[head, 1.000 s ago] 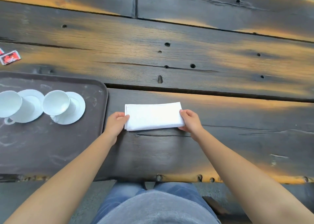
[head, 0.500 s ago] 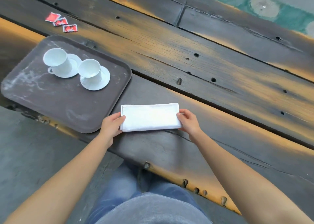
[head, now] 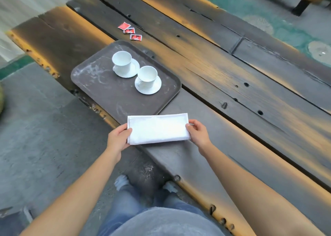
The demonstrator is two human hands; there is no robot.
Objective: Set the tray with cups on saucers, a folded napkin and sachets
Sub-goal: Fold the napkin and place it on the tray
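I hold the folded white napkin [head: 158, 129] by its two short ends. My left hand [head: 119, 139] pinches the left end, thumb on top and fingers underneath. My right hand [head: 198, 134] pinches the right end the same way. The napkin is stretched flat between them, its long edges running left to right.

Its far long edge crosses the near corner of the brown tray [head: 96, 92] in this view; I cannot tell whether cloth and tray touch. Its near left corner reaches out past the edge of the wooden table [head: 223, 85], above the grey floor [head: 35, 128].

The tray lies on the table to my left, its left side close along the table's edge. Two white cups stand upright on it, each on its own white saucer: the far cup [head: 122, 60] on its saucer [head: 135, 66] and the near cup [head: 147, 74] on its saucer [head: 156, 87]. The two saucers sit just beside each other, toward the tray's far right side. The near and left parts of the tray floor are bare, with pale scuff marks.

Three red sachets [head: 130, 31] lie in a short row on the planks beyond the tray's far edge, apart from its rim.
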